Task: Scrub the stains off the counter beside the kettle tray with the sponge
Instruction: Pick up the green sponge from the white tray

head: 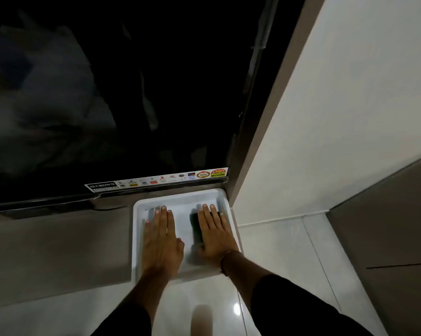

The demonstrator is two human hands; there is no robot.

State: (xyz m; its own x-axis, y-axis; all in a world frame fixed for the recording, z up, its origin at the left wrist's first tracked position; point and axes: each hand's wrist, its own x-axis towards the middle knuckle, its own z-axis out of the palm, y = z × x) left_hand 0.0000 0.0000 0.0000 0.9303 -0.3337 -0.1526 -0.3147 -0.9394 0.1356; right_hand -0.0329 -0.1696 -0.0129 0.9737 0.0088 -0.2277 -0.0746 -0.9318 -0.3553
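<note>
A white rectangular tray (137, 241) sits on the grey counter (59, 248), pushed against the right wall. Both of my hands are inside it. My left hand (161, 241) lies flat on the tray floor with its fingers stretched out and holds nothing. My right hand (215, 235) presses palm-down on a dark, blurred sponge (195, 229), with the thumb at the sponge's near end. Most of the sponge is hidden under the palm. No kettle is in view. I cannot make out stains on the counter in this dim light.
A large black TV screen (131, 93) with a sticker strip (156, 180) stands right behind the tray. A white wall (338, 117) rises on the right. Glossy white floor tiles (277, 263) lie below the counter's front edge.
</note>
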